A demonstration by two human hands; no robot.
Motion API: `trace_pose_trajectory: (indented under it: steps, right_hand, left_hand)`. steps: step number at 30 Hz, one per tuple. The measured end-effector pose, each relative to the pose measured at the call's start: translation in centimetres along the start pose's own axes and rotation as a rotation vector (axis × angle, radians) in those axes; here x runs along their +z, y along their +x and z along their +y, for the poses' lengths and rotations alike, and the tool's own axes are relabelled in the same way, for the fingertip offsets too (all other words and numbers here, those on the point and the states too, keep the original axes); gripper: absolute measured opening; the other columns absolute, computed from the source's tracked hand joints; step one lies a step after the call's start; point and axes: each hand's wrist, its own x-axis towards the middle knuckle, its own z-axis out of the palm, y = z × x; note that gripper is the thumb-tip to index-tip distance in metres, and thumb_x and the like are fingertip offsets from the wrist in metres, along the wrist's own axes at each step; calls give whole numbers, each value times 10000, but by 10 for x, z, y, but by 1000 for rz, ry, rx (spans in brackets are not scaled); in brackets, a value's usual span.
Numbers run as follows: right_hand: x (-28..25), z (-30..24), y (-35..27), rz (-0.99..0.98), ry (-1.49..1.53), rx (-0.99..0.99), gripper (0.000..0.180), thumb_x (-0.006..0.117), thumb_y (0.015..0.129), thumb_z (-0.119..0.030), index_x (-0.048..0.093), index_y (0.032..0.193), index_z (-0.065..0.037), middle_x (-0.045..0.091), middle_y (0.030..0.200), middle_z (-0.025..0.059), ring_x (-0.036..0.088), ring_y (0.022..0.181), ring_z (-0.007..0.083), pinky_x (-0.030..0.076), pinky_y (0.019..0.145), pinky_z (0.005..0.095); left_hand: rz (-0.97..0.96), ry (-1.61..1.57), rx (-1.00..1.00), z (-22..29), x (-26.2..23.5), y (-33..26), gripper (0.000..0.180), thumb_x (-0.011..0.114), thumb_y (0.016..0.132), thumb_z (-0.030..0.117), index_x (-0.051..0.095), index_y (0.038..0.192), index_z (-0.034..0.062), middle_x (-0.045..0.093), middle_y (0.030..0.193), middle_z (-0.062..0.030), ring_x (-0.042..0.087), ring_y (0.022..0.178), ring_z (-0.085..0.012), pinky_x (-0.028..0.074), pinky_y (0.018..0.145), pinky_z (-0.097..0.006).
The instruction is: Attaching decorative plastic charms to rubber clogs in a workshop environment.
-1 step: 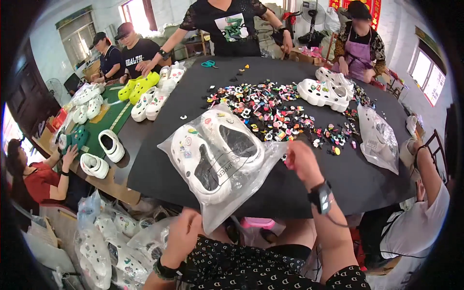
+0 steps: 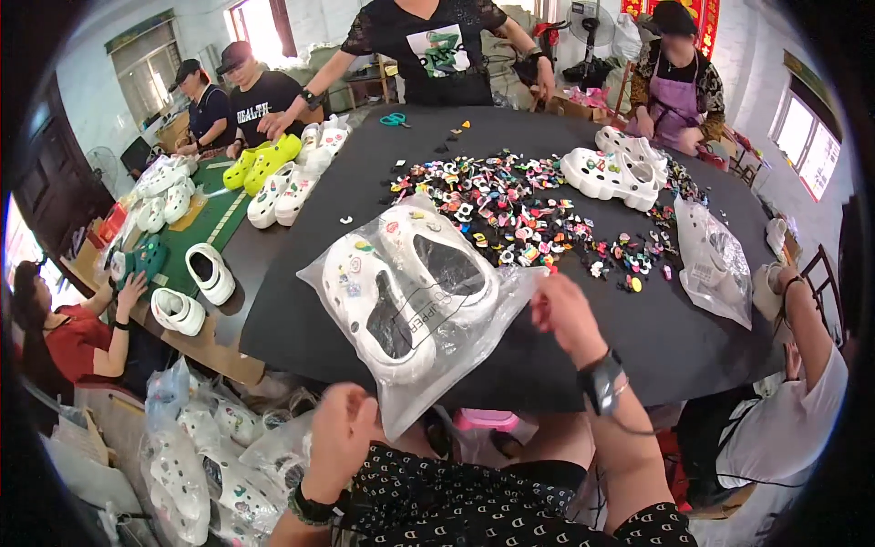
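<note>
A clear plastic bag (image 2: 460,346) with dark printing lies over the near edge of the black table. Inside it is a pair of white clogs (image 2: 401,351) with colourful charms on their tops. My left hand (image 2: 339,433) is closed beside the bag's near left corner, fingers curled in. By the bag's right corner is my right hand (image 2: 567,314), its fingers bent together. Whatever either hand holds, if anything, is hidden or too small to make out.
Loose charms (image 2: 501,205) are heaped across the table (image 2: 638,356). Decorated white clogs (image 2: 615,173) and another bagged pair (image 2: 715,260) lie at the right. Lime clogs (image 2: 264,166) stand left. Several bagged clogs (image 2: 205,456) are piled low at my left. Several people surround the table.
My left hand has drawn slightly left and down, away from the bag's corner. My right hand has shifted a little left and down. The bag has stayed put.
</note>
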Motion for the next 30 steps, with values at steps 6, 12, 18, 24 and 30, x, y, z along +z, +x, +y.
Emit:
trace_pose_trajectory:
  steps: [6,12,18,24,30]
  right_hand:
    - [41,28,-55,-386,-175,197,431,515,989,-461,533,961,-31,616,772,55,600,557,119,431,443,228]
    - [59,37,-59,-409,78,158,225,577,990,-285,558,916,-73,603,750,-7,580,591,78,429,492,203]
    - [51,37,-76,-387,33,65,213,579,991,-255,561,877,-76,587,713,-24,556,583,56,422,498,198]
    - [37,43,-83,-372,-30,73,175,590,982,-195,576,886,-50,588,690,-14,554,566,57,431,503,201]
    - [38,45,-85,-255,-418,-31,237,630,918,-193,639,906,43,643,668,45,606,566,103,497,530,266]
  left_hand:
    - [216,412,590,29,2,26,390,766,774,273,598,1029,30,586,1004,-119,547,966,-320,406,869,-442]
    - [53,554,662,42,37,30,459,774,736,306,614,1068,33,586,985,-116,541,958,-312,392,868,-424]
    - [102,715,704,28,46,39,363,748,764,271,630,1008,29,558,878,-90,523,859,-275,384,774,-402]
    - [102,623,658,35,43,36,239,679,781,165,612,968,32,539,843,-90,519,833,-275,385,742,-395]
    - [111,631,743,21,44,43,190,583,768,74,589,948,10,528,832,-117,520,795,-310,436,754,-401]
